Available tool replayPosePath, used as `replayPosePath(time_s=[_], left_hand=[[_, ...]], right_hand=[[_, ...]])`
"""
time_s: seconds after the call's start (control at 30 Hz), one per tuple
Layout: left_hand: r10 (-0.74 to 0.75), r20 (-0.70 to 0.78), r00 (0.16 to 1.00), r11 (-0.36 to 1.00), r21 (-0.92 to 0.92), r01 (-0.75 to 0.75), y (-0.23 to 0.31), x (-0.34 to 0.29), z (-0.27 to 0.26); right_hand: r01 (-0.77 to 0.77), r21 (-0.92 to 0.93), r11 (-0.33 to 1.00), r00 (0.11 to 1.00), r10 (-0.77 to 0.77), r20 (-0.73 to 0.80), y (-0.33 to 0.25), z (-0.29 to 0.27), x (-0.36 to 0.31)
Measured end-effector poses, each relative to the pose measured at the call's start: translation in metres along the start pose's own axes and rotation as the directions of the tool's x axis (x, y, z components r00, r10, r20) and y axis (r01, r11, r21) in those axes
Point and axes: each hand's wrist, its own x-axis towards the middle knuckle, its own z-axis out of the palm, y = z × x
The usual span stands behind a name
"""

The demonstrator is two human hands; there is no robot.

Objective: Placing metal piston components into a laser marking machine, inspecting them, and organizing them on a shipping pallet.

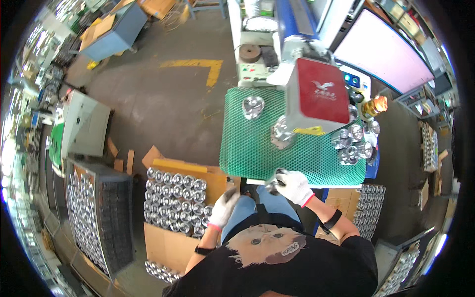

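Observation:
My right hand (295,187), in a white knitted glove, closes on a shiny metal piston (273,184) at the near edge of the green mesh mat (247,153). The fingers hide part of that piece. My left hand (225,208), in a white glove with darkened fingertips, hovers by my left thigh beside the tray of parts. Its fingers are loosely extended, and nothing shows in them. On the mat lie another piston (253,107) at the far left and one more (282,132) next to the red-topped grey machine head (324,94).
Several pistons (349,154) cluster at the mat's right side, near an amber jar (374,106). To my left, rows of parts (175,198) rest on cardboard, beside a loaded cart (114,218). More parts (370,208) stand at right. A bright monitor (383,49) is beyond the bench.

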Motion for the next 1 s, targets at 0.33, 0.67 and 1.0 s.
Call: replayPosePath(time_s=[0.33, 0.67, 1.0], left_hand=[[0.316, 0.376, 0.871, 0.244, -0.919, 0.308, 0.096, -0.019, -0.023], [-0.074, 0.261, 0.962, 0.498, -0.826, 0.262, 0.121, 0.010, 0.035], [0.698, 0.137, 0.703, 0.346, 0.794, -0.500, 0.156, 0.128, 0.105]], right_hand=[[-0.573, 0.801, -0.173, 0.820, -0.122, 0.559, -0.107, -0.053, 0.068], [0.001, 0.853, 0.522, 0.989, -0.126, 0.076, -0.047, -0.076, 0.071], [-0.286, 0.621, -0.730, 0.598, 0.370, 0.711, 0.076, 0.000, -0.067]])
